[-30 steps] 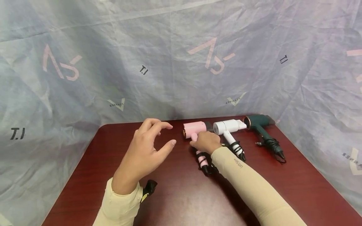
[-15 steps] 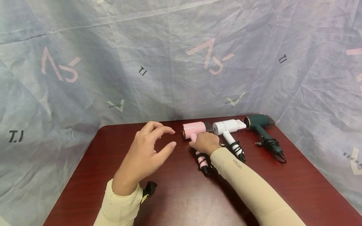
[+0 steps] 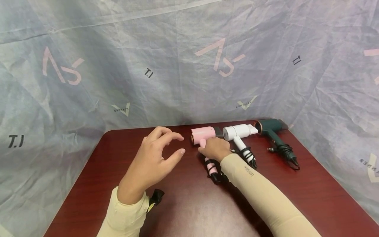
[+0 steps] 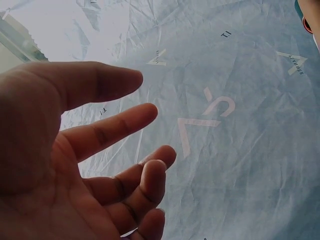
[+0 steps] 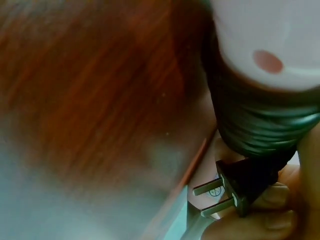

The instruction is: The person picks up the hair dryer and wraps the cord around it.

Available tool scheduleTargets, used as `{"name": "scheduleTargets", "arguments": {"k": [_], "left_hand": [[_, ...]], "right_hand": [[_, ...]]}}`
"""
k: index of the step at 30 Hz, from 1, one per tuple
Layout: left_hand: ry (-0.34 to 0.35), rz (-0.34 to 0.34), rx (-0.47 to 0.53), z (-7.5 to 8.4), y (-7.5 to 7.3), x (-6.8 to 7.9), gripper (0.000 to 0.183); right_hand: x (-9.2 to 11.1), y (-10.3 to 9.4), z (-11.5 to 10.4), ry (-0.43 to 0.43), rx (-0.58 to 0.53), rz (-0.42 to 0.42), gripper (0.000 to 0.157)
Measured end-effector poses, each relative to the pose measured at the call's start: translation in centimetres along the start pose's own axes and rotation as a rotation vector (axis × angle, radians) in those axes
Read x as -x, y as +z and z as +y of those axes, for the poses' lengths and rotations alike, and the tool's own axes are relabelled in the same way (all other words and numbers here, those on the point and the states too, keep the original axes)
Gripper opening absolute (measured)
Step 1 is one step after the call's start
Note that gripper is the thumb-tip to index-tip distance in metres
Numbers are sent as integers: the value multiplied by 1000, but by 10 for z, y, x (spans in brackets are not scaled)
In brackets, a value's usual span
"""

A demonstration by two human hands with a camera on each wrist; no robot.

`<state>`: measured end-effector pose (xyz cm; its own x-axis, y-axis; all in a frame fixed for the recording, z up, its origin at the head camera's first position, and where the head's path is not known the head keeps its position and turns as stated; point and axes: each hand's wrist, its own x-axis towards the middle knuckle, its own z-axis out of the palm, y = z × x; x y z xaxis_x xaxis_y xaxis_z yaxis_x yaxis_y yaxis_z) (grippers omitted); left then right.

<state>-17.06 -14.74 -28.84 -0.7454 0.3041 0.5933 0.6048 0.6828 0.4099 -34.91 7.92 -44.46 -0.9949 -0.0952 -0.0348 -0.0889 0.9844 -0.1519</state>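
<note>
A pink hair dryer lies near the back of the table, its black nozzle pointing right. My right hand grips its handle, covering the middle part; the cord-wrapped handle end shows below. In the right wrist view, my curled fingers sit behind the coiled black cord and its two-pronged plug. My left hand hovers left of the pink dryer, thumb and fingers spread apart and holding nothing. The left wrist view shows the same hand with its fingers loosely bent.
To the right lie a white hair dryer and a dark green hair dryer, each with its cord wound round the handle. They rest on a red-brown table. A grey printed cloth hangs behind the table and along its sides.
My left hand has shifted slightly right and down over the past second. The right hand and all the hair dryers stay where they were.
</note>
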Motion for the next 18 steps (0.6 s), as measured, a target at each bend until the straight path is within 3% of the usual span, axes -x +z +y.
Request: {"name": "scheduleTargets", "arguments": {"k": [12, 18], "left_hand": [[-10, -29, -9, -2, 1, 1, 25], [-4, -49, -24, -7, -1, 1, 24]], "right_hand": [[8, 2, 3, -2, -70, 83, 47], [15, -7, 0, -61, -85, 179, 44]]}}
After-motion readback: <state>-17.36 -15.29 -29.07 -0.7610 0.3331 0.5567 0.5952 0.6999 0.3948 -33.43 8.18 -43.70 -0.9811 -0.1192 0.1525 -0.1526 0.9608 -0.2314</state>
